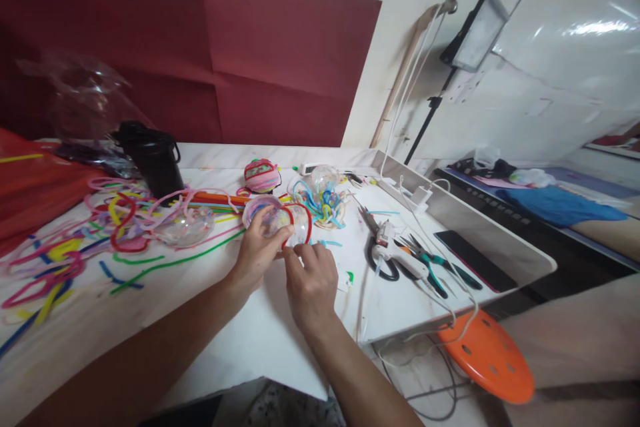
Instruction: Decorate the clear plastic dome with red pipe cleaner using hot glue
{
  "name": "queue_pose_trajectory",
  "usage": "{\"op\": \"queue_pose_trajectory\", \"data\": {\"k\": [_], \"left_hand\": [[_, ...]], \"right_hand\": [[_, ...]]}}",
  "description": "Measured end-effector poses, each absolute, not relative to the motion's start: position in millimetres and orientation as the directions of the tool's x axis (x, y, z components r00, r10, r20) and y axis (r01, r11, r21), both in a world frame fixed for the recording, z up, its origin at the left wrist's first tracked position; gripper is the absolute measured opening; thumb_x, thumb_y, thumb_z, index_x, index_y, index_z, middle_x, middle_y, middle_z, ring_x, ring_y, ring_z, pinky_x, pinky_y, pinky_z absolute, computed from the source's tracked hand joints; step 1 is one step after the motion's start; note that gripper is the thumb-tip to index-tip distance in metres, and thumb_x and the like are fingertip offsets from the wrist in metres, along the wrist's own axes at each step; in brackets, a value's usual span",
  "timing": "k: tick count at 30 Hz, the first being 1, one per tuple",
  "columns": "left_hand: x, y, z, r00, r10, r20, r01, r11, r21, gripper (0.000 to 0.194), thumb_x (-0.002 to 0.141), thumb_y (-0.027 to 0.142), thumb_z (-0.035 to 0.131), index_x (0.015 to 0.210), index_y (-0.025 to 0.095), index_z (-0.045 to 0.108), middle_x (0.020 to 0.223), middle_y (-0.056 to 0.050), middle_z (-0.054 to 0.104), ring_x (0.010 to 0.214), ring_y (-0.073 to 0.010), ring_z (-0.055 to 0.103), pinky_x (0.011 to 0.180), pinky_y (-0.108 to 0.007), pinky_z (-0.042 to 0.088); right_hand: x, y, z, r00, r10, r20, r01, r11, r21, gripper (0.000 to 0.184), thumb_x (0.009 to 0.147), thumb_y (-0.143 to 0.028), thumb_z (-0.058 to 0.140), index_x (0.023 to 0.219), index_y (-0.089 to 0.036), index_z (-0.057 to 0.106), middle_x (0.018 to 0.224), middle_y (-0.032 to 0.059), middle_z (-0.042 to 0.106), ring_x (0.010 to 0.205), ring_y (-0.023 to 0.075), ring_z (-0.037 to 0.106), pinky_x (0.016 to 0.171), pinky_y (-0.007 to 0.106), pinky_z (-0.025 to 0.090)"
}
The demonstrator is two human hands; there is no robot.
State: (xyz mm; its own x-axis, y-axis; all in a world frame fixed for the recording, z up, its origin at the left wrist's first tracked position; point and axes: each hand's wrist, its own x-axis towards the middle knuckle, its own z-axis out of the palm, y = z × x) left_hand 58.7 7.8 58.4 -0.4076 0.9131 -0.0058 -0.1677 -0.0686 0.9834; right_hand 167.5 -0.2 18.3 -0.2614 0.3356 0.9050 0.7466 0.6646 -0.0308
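My left hand [257, 250] is closed around a clear, rounded plastic piece [300, 221], with the thumb on its near side. A red pipe cleaner [310, 219] curves around this piece. At its lower edge, my right hand [311, 280] pinches the red pipe cleaner, its fingertips close to my left thumb. Just left of my fingers is a pinkish-purple rounded part [255, 207], and whether it joins the clear piece I cannot tell. Behind my hands sit a pink and green wrapped ball [263, 177] and a bundle of blue and yellow pipe cleaners [325, 203].
Loose pipe cleaners [55, 273] and a clear ball [185, 227] cover the left of the white table. A black cup [153, 160] stands behind them. On the right lie a glue gun [407, 260], scissors [383, 267], pliers [430, 263] and a phone [475, 260]. An orange stool [493, 357] is below.
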Motion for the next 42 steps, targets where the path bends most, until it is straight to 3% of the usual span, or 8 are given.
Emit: {"op": "queue_pose_trajectory", "data": {"k": [11,18,24,28,32,37,42], "left_hand": [[62.5,8.9,54.9,-0.429,0.903,-0.023,-0.178,-0.059,0.982,0.075,0.060,0.036,0.080,0.129,0.024,0.056,0.104,-0.005,0.065,0.074,-0.0146,0.063,0.049,-0.018,0.049],[61.3,8.0,55.2,-0.419,0.907,-0.030,-0.178,-0.049,0.983,0.072,0.061,0.035,0.080,0.128,0.023,0.057,0.100,-0.004,0.066,0.070,-0.0142,0.062,0.046,-0.017,0.048],[59.5,9.9,54.6,-0.401,0.915,-0.033,-0.171,-0.039,0.984,0.068,0.066,0.034,0.077,0.130,0.025,0.055,0.099,-0.003,0.067,0.069,-0.0140,0.062,0.047,-0.018,0.049],[57.4,17.0,53.1,-0.418,0.908,-0.037,-0.151,-0.029,0.988,0.065,0.068,0.035,0.077,0.128,0.028,0.055,0.095,-0.002,0.067,0.071,-0.0168,0.063,0.050,-0.024,0.055],[57.5,23.1,59.8,-0.422,0.907,-0.002,-0.110,-0.049,0.993,0.063,0.070,0.033,0.076,0.129,0.029,0.054,0.105,-0.005,0.067,0.071,-0.0159,0.064,0.051,-0.025,0.057],[61.8,28.9,72.1,-0.443,0.897,-0.008,-0.130,-0.055,0.990,0.070,0.070,0.032,0.077,0.134,0.026,0.051,0.100,-0.005,0.069,0.073,-0.0161,0.065,0.051,-0.024,0.057],[65.2,32.1,79.5,-0.448,0.894,-0.005,-0.163,-0.076,0.984,0.073,0.070,0.031,0.076,0.138,0.026,0.051,0.082,0.000,0.066,0.061,-0.0148,0.063,0.052,-0.026,0.057]], "right_hand": [[170.1,-1.6,19.7,-0.256,0.305,0.917,0.755,0.655,-0.006,0.015,0.100,-0.013,0.054,0.094,-0.016,0.068,0.076,0.0043,0.063,0.075,0.0209,0.045,0.064,0.037,0.026],[174.6,-0.6,24.7,-0.367,0.289,0.884,0.739,0.668,0.088,0.023,0.102,-0.013,0.049,0.091,-0.014,0.069,0.078,0.0053,0.066,0.076,0.0216,0.044,0.067,0.037,0.027],[180.5,7.5,34.9,-0.427,0.288,0.857,0.703,0.702,0.114,0.019,0.099,-0.016,0.058,0.085,-0.018,0.071,0.079,0.0037,0.066,0.078,0.0210,0.043,0.071,0.037,0.028],[183.6,20.3,42.3,-0.391,0.354,0.850,0.708,0.706,0.031,0.010,0.092,-0.019,0.070,0.083,-0.022,0.073,0.078,0.0024,0.063,0.080,0.0208,0.044,0.070,0.035,0.026],[183.7,30.2,50.4,-0.358,0.434,0.827,0.708,0.703,-0.062,0.012,0.088,-0.019,0.075,0.078,-0.025,0.074,0.078,0.0023,0.059,0.079,0.0211,0.045,0.069,0.034,0.025],[179.8,31.8,56.6,-0.218,0.523,0.824,0.748,0.631,-0.203,0.009,0.085,-0.018,0.074,0.086,-0.020,0.066,0.086,0.0050,0.058,0.084,0.0245,0.051,0.072,0.035,0.033],[177.5,36.3,50.8,0.043,0.585,0.810,0.672,0.583,-0.457,0.051,0.079,-0.028,0.076,0.122,-0.015,0.052,0.104,0.0122,0.060,0.096,0.0289,0.055,0.083,0.043,0.045]]}}
